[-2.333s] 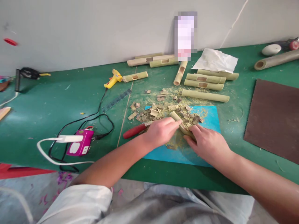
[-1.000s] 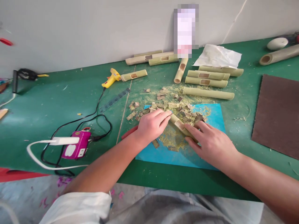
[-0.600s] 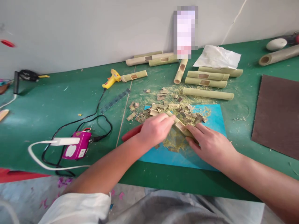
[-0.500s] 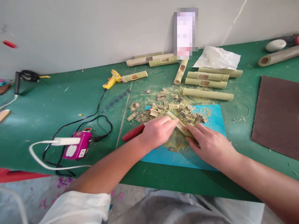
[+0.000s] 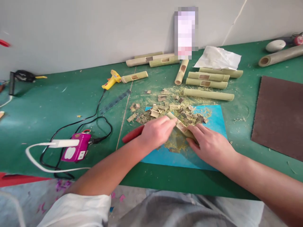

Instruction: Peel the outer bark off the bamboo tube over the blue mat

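A short pale bamboo tube (image 5: 180, 125) with a cut window lies slanted on the blue mat (image 5: 213, 118). My right hand (image 5: 210, 145) grips its near end and pins it to the mat. My left hand (image 5: 157, 131) is closed round a red-handled knife (image 5: 132, 134), whose handle sticks out to the left. The blade is hidden under my fingers, against the tube's far end. Bamboo chips (image 5: 163, 110) and fine shavings (image 5: 174, 142) lie around both hands.
Several cut bamboo tubes (image 5: 208, 94) lie behind the mat, near a white paper sheet (image 5: 217, 58). A yellow glue gun (image 5: 111, 80), its black cord, a magenta power strip (image 5: 77, 150), a clear ruler (image 5: 115, 101) and a brown board (image 5: 279, 116) also sit on the green table.
My left hand with the knife has shifted slightly along the tube's far end, back and forth. My right hand has kept its hold on the tube.
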